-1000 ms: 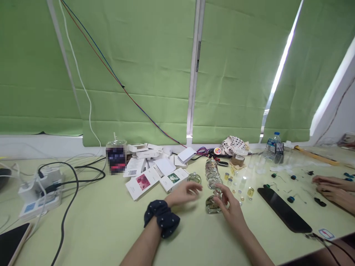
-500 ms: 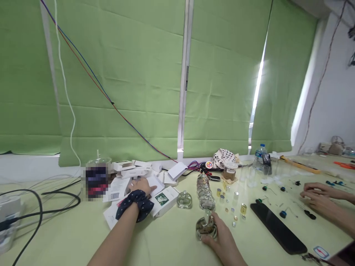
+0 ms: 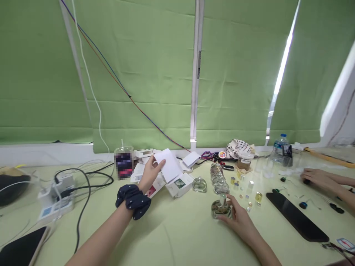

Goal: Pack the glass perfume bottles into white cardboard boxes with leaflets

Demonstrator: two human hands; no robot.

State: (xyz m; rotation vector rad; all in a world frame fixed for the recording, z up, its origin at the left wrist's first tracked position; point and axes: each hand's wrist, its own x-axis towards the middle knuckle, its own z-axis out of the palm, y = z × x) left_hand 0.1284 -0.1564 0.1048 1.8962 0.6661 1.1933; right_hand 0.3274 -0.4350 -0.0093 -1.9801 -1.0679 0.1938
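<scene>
My left hand, with a dark dotted scrunchie on the wrist, is raised over the pile of small boxes and grips a flat white carton by its edge. My right hand rests on the pale green table, its fingers curled round a squat round glass bottle. Behind that bottle a row of similar glass bottles runs back toward the window. Another lone glass bottle stands to the left of the row.
Printed boxes lie by a blurred cup. Small vials and caps are scattered right of the bottles, beside a long black slab. Another person's hands work at far right. A power strip with cables sits left.
My left hand has lifted a white carton off the box pile. My right hand stays on the round bottle. The view has swung back left.
</scene>
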